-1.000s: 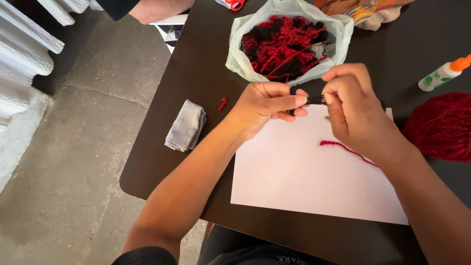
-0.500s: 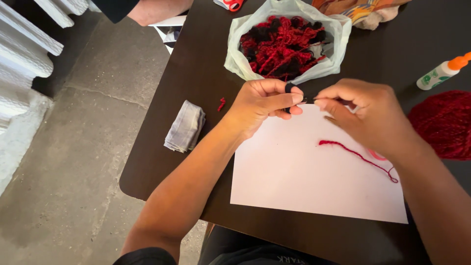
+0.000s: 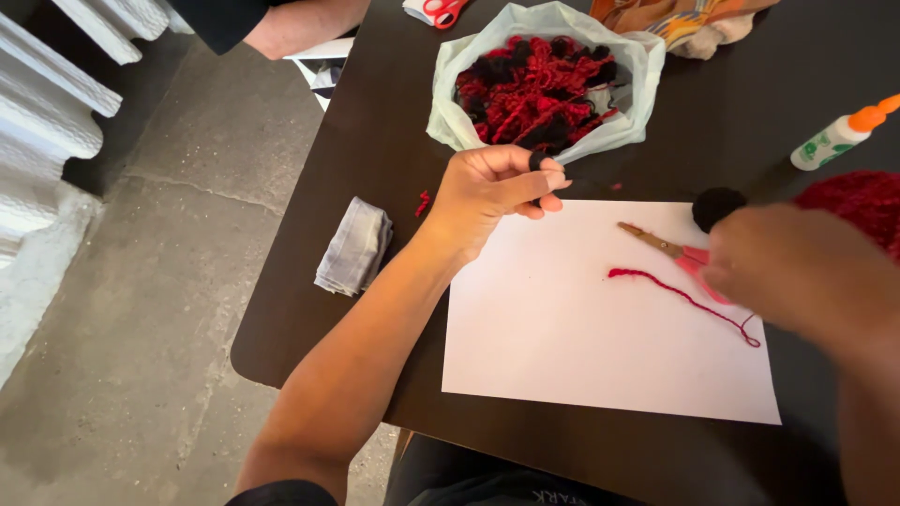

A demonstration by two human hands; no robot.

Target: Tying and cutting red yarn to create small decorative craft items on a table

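Left hand (image 3: 492, 187) pinched shut on black yarn tuft (image 3: 538, 161), just below bag (image 3: 450, 122) rim. Right hand (image 3: 806, 272) blurred over paper (image 3: 581, 347) edge, grip unreadable; pink scissors (image 3: 670, 249) lie partly hidden beneath it. Red strand (image 3: 684, 295) on paper, between hands.

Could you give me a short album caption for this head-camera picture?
Left hand pinches black yarn above white paper; blurred right hand reaches small pink-handled scissors.
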